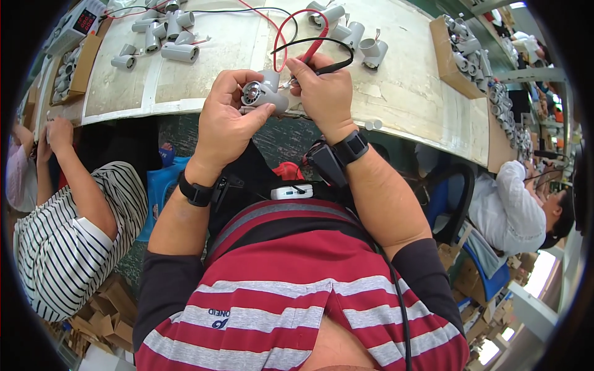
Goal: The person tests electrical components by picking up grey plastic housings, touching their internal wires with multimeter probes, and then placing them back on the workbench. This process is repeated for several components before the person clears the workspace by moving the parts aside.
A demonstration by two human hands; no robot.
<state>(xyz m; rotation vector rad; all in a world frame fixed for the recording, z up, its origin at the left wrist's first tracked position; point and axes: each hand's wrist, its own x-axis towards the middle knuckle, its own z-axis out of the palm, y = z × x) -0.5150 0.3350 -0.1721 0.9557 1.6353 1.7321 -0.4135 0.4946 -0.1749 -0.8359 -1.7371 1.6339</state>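
Head view showed the left hand [228, 123] grasping a grey fitting [271, 99] over the table [414, 99]'s near edge, seemingly to steady it; just right, the right hand [327, 93] gripped a red probe [316, 46] and a black probe [335, 67], presumably to guide both together. Farther, loose fittings [180, 53] lay left and right, probably leaving working room.

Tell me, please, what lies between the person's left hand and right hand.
In the head view, a grey tubular part lies there: the left hand holds it, while the right hand holds a red probe.
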